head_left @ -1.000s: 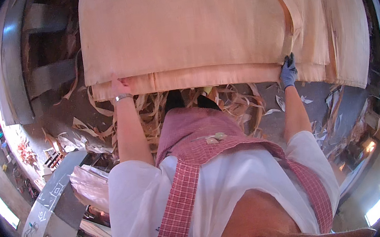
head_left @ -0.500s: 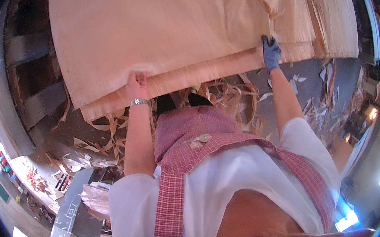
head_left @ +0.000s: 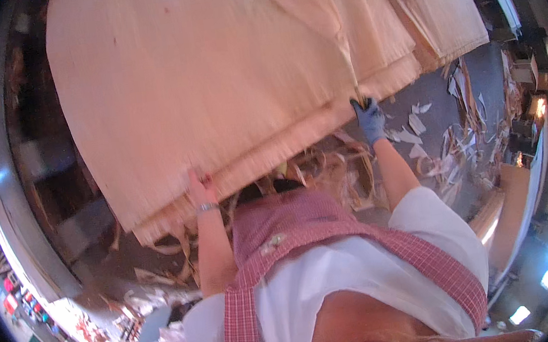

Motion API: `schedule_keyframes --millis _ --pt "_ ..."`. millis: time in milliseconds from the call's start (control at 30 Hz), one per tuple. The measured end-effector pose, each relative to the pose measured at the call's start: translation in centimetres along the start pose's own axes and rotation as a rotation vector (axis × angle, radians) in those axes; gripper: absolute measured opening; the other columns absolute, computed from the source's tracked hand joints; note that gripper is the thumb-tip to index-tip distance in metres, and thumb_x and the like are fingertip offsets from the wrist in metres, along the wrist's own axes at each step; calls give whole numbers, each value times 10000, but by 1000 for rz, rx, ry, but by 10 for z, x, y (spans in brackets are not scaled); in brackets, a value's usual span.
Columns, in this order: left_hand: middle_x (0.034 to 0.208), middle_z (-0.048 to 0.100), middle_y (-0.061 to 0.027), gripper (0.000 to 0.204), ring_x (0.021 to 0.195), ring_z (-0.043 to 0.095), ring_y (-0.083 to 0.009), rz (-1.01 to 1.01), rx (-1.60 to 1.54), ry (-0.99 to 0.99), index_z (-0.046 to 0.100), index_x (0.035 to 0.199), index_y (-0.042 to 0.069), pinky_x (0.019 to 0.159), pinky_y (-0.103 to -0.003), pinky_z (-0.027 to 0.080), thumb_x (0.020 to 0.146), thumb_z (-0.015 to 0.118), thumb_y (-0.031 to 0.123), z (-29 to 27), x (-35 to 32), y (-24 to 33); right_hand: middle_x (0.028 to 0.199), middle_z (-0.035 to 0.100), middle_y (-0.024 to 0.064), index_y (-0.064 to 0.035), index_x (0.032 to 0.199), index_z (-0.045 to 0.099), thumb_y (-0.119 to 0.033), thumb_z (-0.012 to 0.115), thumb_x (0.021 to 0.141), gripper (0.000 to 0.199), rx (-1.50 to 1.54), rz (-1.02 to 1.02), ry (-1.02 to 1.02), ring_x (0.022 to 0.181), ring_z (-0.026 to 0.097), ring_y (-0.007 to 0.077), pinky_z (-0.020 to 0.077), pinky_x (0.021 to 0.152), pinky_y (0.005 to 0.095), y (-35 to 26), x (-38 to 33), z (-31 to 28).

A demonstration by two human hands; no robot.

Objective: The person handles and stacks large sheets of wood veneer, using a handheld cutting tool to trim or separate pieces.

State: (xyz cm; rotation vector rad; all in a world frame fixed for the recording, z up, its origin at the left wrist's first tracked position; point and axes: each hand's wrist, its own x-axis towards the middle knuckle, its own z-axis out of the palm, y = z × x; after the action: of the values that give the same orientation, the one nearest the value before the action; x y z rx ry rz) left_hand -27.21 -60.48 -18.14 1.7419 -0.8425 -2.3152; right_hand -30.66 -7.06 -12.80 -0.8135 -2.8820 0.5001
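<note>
A broad stack of thin, pale wood veneer sheets (head_left: pixel 210 84) spreads out in front of me, its near edges uneven and frayed. My left hand (head_left: pixel 202 189), bare and with a metal band at the wrist, pinches the near edge of the top veneer sheet. My right hand (head_left: pixel 370 121), in a blue-grey glove, is closed around the lower end of a narrow veneer strip (head_left: pixel 348 61). That strip runs down from a raised fold in the top sheet and hangs at the stack's near edge. The gloved fingertips are partly hidden.
Curled veneer scraps (head_left: pixel 338 170) litter the floor between me and the stack, with more scraps (head_left: pixel 451 157) at the right. A long metal beam (head_left: pixel 11 180) runs along the left side. Boards (head_left: pixel 504 202) lie at the lower right.
The view has turned, so the stack appears tilted. My right hand has drawn back toward me, pulling the strip down; the strip looks longer and tauter. My left hand stays at the sheet's edge.
</note>
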Motion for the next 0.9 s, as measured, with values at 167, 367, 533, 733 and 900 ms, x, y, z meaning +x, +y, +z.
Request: schedule_keyframes --millis 167,367,533,733,900 --pt "883 621 4 132 712 538 -122 -30 42 7 621 975 124 556 -264 473 907 634 236 28 -11 -3 870 675 169 -67 891 659 -539 628 809 480 -12 152 -101 811 636 378 480 695 454 35 14 -26" --pt "753 591 49 75 617 499 -92 22 103 -195 617 889 160 537 -232 438 903 632 232 3 16 -4 864 673 170 -100 910 651 -471 625 835 379 105 81 62 817 639 376 495 689 436 84 34 -55" --pt "727 577 49 85 561 453 -94 9 184 76 628 868 175 482 -226 419 865 680 242 15 18 -1 830 670 142 -115 891 636 -466 655 816 359 -8 131 48 780 638 370 492 660 447 127 79 -74" --pt "840 613 -17 137 656 535 -126 137 65 196 639 895 147 461 -236 442 824 719 231 18 10 -1 813 673 141 -110 876 643 -484 657 809 380 47 19 81 752 647 353 492 641 447 186 160 -102" --pt "926 613 -39 241 676 555 -157 142 68 232 603 1004 131 479 -256 478 841 709 272 30 -3 -4 809 676 144 -104 869 655 -467 660 810 368 -103 -63 246 758 653 345 509 658 440 201 244 -139"
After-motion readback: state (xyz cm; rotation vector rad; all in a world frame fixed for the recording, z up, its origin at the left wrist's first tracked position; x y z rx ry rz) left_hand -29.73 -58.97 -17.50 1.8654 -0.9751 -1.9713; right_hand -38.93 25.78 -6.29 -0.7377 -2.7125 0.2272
